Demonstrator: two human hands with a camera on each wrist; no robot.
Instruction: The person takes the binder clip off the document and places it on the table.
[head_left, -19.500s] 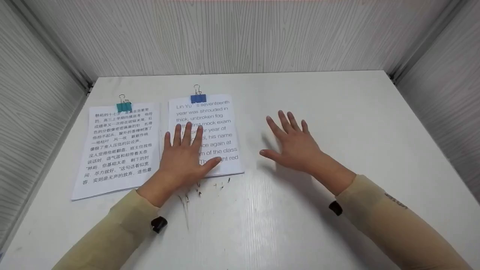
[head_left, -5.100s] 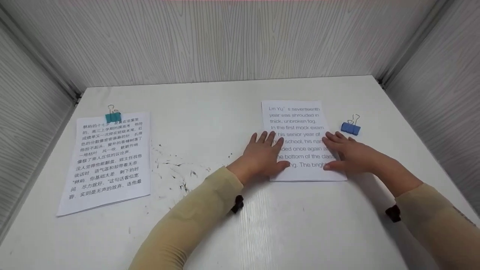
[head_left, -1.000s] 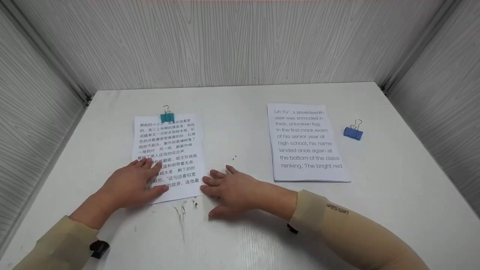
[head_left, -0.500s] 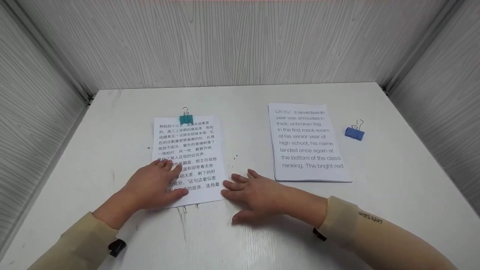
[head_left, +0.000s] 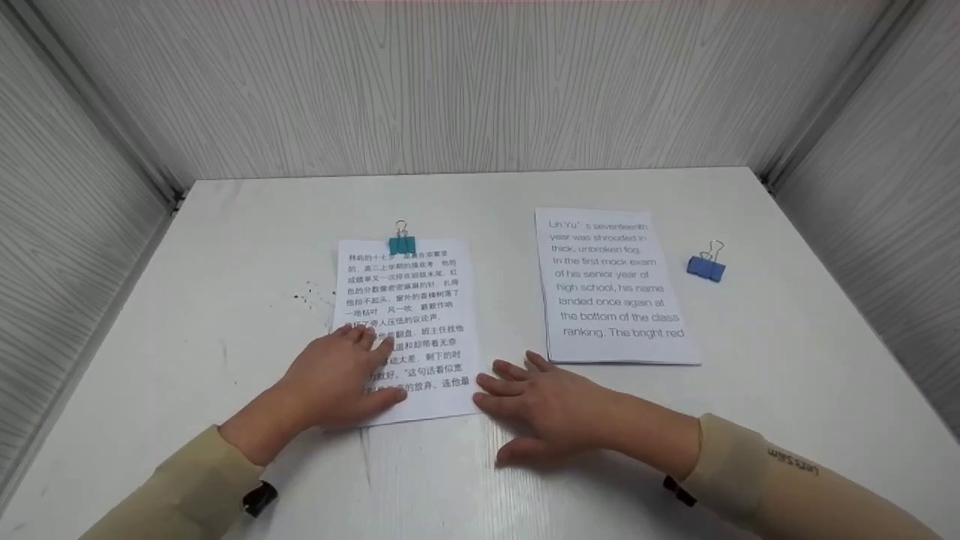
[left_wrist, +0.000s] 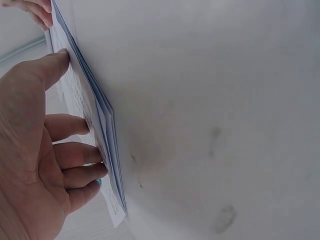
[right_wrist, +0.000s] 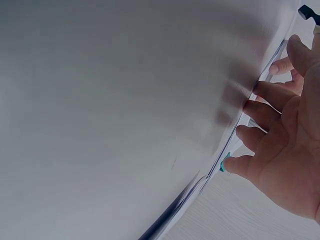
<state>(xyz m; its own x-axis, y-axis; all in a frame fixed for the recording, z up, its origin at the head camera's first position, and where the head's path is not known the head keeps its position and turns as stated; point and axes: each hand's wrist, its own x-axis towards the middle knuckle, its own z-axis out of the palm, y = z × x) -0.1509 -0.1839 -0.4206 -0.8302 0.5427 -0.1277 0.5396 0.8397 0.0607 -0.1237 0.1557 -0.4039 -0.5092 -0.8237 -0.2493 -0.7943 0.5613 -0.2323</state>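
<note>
A stack of papers printed with Chinese text (head_left: 420, 300) lies on the white table, a teal binder clip (head_left: 402, 244) fastened on its top edge. My left hand (head_left: 334, 379) rests on its lower left part, covering some of the text. In the left wrist view the fingertips and thumb touch the top sheet, and the page edges (left_wrist: 107, 115) fan slightly apart. My right hand (head_left: 551, 409) has its fingers spread, fingertips right at the stack's lower right edge. The right wrist view shows those fingers along the stack's side, with the teal clip (right_wrist: 225, 162) behind.
To the right lies an unclipped stack with English text (head_left: 607, 285). A blue binder clip (head_left: 706, 268) lies beside it, wire handles up. Dark marks (head_left: 307, 294) spot the table left of the Chinese stack. Wood-grain panels (head_left: 480, 90) enclose the back and sides.
Over the last second both hands and the clipped Chinese stack slid right. Since the oldest frame, the English stack moved right and its blue clip came off onto the table.
</note>
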